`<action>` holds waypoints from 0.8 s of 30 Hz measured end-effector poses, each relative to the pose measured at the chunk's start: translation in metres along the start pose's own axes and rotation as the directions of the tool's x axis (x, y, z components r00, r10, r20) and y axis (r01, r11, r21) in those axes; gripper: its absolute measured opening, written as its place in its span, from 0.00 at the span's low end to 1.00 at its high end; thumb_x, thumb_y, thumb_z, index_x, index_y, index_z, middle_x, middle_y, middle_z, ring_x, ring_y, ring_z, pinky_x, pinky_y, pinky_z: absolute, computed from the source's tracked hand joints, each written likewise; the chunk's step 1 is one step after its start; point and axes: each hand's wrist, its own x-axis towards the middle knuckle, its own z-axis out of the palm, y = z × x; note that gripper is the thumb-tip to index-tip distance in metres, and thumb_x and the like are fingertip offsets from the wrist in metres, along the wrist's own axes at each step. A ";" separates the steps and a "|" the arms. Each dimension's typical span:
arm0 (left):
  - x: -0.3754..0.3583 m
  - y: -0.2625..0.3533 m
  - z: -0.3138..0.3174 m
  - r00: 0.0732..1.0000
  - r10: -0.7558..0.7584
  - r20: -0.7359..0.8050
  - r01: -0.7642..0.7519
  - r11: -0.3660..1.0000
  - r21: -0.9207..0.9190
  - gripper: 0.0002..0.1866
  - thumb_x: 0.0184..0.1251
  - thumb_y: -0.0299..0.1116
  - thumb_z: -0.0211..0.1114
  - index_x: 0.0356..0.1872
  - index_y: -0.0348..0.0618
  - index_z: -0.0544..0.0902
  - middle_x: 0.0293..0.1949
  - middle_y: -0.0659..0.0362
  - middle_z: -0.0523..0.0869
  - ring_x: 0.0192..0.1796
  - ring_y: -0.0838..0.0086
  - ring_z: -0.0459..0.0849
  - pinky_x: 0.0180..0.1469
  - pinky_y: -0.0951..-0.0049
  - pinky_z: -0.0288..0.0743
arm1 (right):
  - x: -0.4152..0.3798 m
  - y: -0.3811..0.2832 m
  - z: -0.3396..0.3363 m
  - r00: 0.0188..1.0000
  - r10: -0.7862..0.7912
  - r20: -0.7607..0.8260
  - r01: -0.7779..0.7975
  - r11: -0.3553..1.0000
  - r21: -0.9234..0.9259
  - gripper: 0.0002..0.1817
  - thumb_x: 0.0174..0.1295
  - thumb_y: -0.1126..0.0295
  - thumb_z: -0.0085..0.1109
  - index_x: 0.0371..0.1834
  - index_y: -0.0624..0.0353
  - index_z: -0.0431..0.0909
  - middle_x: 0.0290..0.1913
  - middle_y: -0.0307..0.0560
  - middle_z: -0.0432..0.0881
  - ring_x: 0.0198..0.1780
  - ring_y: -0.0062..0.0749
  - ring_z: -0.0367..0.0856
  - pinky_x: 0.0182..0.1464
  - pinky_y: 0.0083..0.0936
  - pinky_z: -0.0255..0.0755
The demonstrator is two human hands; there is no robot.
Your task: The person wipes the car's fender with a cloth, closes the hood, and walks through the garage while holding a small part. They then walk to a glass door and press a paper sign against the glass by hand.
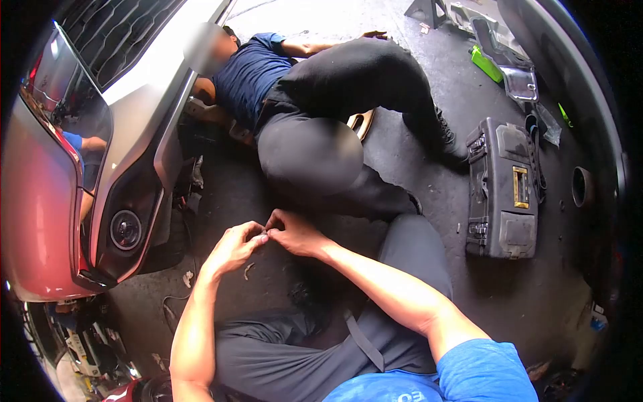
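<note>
Both hands meet before the seated person's knees: the left hand (pixel 234 248) and right hand (pixel 296 233) pinch a small piece (pixel 266 232), too tiny to identify, between their fingertips. Beyond, between car (pixel 50 221) and toolbox (pixel 494 194), a co-worker (pixel 249 80) lies on the floor (pixel 489 291).

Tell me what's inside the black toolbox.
The contents of the black toolbox are hidden by its closed lid. Only the outside shows: a gold-coloured rectangle on top, a dark strap alongside.

Left grip (pixel 236 249) and right grip (pixel 293 233) meet at pinched fingertips (pixel 259 240); both bare forearms (pixel 375 278) reach forward
</note>
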 end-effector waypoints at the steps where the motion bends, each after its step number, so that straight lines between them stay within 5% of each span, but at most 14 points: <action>1: 0.000 -0.001 0.000 1.000 0.014 -0.007 -0.014 1.000 0.004 0.16 0.72 0.36 0.65 0.51 0.32 0.81 0.40 0.54 0.88 0.43 0.75 0.84 0.47 0.71 0.78 | 0.000 0.000 0.000 1.000 0.002 0.003 -0.002 1.000 -0.007 0.13 0.61 0.66 0.58 0.41 0.65 0.79 0.39 0.53 0.85 0.44 0.37 0.84 0.48 0.30 0.75; 10: -0.003 0.006 -0.002 1.000 0.010 -0.004 -0.010 1.000 -0.016 0.18 0.70 0.36 0.66 0.51 0.31 0.81 0.42 0.52 0.88 0.43 0.73 0.85 0.49 0.69 0.79 | 0.004 -0.006 -0.003 0.990 0.132 0.058 -0.134 0.990 0.051 0.14 0.60 0.63 0.57 0.39 0.65 0.80 0.38 0.59 0.84 0.43 0.45 0.84 0.46 0.37 0.74; 13: -0.003 0.004 -0.002 1.000 0.000 0.005 0.000 1.000 -0.004 0.17 0.71 0.36 0.66 0.51 0.31 0.81 0.41 0.52 0.88 0.42 0.73 0.85 0.49 0.69 0.79 | 0.005 -0.002 -0.001 0.994 0.101 0.033 -0.103 0.993 0.061 0.11 0.60 0.66 0.58 0.37 0.65 0.79 0.32 0.47 0.83 0.35 0.29 0.81 0.40 0.28 0.75; 24: -0.003 -0.002 -0.005 0.999 -0.004 0.034 0.004 1.000 0.006 0.16 0.74 0.37 0.60 0.49 0.32 0.81 0.36 0.53 0.87 0.39 0.72 0.85 0.45 0.68 0.78 | 0.005 -0.004 -0.002 0.991 0.097 0.095 -0.104 0.992 0.070 0.12 0.63 0.67 0.61 0.42 0.65 0.80 0.40 0.49 0.86 0.44 0.30 0.84 0.49 0.29 0.77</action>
